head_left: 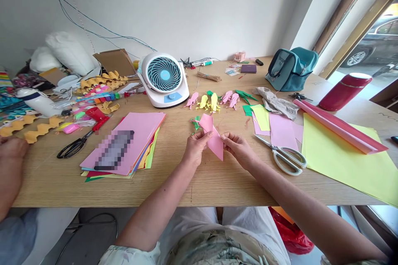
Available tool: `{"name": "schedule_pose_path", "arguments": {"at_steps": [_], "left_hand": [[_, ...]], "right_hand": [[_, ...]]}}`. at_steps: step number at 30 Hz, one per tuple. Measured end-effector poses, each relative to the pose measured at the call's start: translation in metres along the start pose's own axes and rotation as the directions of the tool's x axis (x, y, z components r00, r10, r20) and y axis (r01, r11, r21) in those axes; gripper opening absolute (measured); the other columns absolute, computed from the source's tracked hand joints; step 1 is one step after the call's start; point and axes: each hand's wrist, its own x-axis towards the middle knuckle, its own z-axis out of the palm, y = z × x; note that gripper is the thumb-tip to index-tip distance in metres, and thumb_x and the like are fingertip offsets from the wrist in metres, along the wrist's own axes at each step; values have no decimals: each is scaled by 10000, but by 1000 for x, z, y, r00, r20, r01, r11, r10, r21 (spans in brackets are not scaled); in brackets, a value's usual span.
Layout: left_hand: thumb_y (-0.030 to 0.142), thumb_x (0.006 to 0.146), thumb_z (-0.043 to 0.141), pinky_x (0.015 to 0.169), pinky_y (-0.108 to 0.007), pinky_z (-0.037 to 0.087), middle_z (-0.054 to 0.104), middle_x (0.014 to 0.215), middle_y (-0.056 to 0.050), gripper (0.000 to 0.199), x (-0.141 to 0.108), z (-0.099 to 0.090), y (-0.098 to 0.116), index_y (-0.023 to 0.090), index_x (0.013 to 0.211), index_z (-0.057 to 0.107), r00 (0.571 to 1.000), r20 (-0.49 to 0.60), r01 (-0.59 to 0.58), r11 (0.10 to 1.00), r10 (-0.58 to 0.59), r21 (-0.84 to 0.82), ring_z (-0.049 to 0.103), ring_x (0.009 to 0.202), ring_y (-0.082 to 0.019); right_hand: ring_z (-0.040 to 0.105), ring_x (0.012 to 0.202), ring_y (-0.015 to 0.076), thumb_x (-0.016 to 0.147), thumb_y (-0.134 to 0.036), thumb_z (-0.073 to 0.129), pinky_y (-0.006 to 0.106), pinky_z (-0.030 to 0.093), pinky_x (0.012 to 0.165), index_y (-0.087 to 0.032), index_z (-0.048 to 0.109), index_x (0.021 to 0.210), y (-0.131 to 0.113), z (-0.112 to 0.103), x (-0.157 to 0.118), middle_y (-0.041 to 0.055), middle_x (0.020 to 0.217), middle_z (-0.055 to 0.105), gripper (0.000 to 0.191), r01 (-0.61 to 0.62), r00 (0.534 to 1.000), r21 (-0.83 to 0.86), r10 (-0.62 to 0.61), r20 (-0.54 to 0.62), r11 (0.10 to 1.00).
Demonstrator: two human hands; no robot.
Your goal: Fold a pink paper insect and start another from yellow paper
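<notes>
A pink folded paper (215,143) is held above the wooden table between both hands. My left hand (197,147) pinches it from the left, thumb on top. At its right edge, my right hand (235,147) has thumb and fingertips closed on the paper. Just behind my left hand lies a small green folded paper (195,123), partly covered. Farther back stands a row of folded paper figures, among them a yellow one (214,102) and a pink one (234,100).
A stack of coloured paper (139,126) lies left, scissors (287,157) and yellow sheets (342,161) right. Behind are a white fan (164,80), a teal bag (292,68) and a red bottle (345,91). Another person's arm (10,169) rests at the far left.
</notes>
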Motion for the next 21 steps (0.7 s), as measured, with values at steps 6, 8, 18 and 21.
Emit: {"name": "schedule_pose_path", "arguments": {"at_steps": [6,8,18,21], "left_hand": [[416,490,885,446,-200,121,345,481,97,450,5,-4,4,148,586,537,1000,-22,-2,999,1,-46,207,452,-14],[419,482,885,444,-203,116,354,486,94,449,6,-5,6,147,599,548,999,-47,0,999,-2,-48,210,451,-14],[405,546,863,464,-218,162,397,540,77,396,7,-7,13,147,616,571,977,-132,-176,984,169,-40,249,490,-27],[412,539,866,469,-212,190,420,555,71,397,5,-4,15,150,630,581,975,-136,-183,982,175,-46,277,501,-31]], "right_hand": [[398,574,106,707,-566,752,272,305,563,-191,639,690,-3,3,-2,-24,619,525,392,18,1000,-85,-16,17,996],[395,566,108,715,-575,740,274,303,559,-194,637,692,-4,4,-3,-27,604,520,396,13,1000,-105,-11,26,994],[412,525,96,690,-564,757,262,270,504,-193,646,746,-1,4,-3,-31,599,569,392,50,999,-282,-45,23,958],[434,456,94,697,-568,747,256,280,466,-194,653,759,3,5,-2,-37,520,576,390,15,999,-278,-4,41,960]]}}
